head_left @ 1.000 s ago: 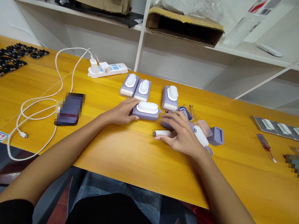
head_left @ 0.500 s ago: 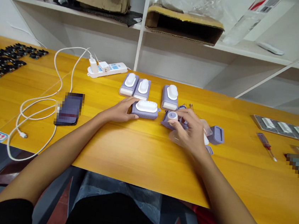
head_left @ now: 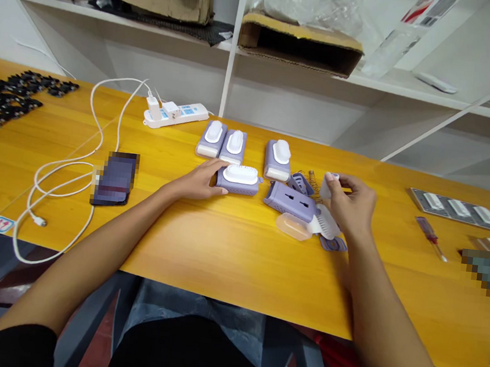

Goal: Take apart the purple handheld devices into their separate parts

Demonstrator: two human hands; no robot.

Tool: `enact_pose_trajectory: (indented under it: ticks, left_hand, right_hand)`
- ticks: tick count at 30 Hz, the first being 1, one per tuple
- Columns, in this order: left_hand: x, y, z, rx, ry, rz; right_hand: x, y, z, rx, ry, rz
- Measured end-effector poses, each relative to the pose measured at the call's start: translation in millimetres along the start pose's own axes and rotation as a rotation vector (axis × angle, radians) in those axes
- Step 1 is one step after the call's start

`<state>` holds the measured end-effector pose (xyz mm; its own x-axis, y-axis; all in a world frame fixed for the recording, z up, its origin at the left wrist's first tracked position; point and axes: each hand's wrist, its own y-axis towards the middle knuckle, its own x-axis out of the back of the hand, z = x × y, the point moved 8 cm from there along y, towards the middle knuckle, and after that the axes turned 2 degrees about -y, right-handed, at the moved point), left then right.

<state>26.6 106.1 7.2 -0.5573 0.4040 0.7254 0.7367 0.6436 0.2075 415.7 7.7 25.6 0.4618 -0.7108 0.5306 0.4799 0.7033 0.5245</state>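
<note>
My left hand (head_left: 201, 180) grips the left end of a purple case with a white bristled top (head_left: 240, 175), resting on the table, thumb in front and fingers behind. Raised to the right, my right hand (head_left: 354, 204) pinches a small white piece with some purple on it (head_left: 327, 186); the fingers partly cover it. Between the hands lies a purple casing (head_left: 292, 201) with two dark keyhole-like slots. Beside it are a clear plastic cover (head_left: 294, 226), a white ribbed part (head_left: 327, 222), a flat purple part (head_left: 334, 243) and a coiled wire spring (head_left: 313, 183).
Three purple cases with white tops stand behind, one of them this case (head_left: 278, 159). A power strip (head_left: 177, 115), white cable and phone (head_left: 116, 179) lie left. At right are a screwdriver (head_left: 432, 238) and a grey tray with white parts (head_left: 456, 208). Shelves (head_left: 280, 94) rise behind.
My right hand has moved right with the small white piece, away from the slotted purple casing, which now shows fully. My left hand has stayed on its case.
</note>
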Motion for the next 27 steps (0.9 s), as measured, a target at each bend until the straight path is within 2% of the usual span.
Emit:
enact_pose_trajectory:
  ticks: [8, 14, 23, 27]
  left_hand:
    - [0, 0, 1, 0.002, 0.013, -0.01]
    - [1, 0, 3, -0.004, 0.017, -0.016]
    - [0, 1, 2, 0.013, 0.003, 0.001]
    - [0, 0, 2, 0.014, 0.002, -0.002]
  right_hand:
    - [1, 7, -13, -0.03, -0.035, 0.028]
    - [-1, 5, -5, -0.003, 0.024, 0.062]
    - [-11, 0, 9, 0.102, -0.037, 0.177]
    - [-11, -1, 8, 0.084, -0.006, 0.186]
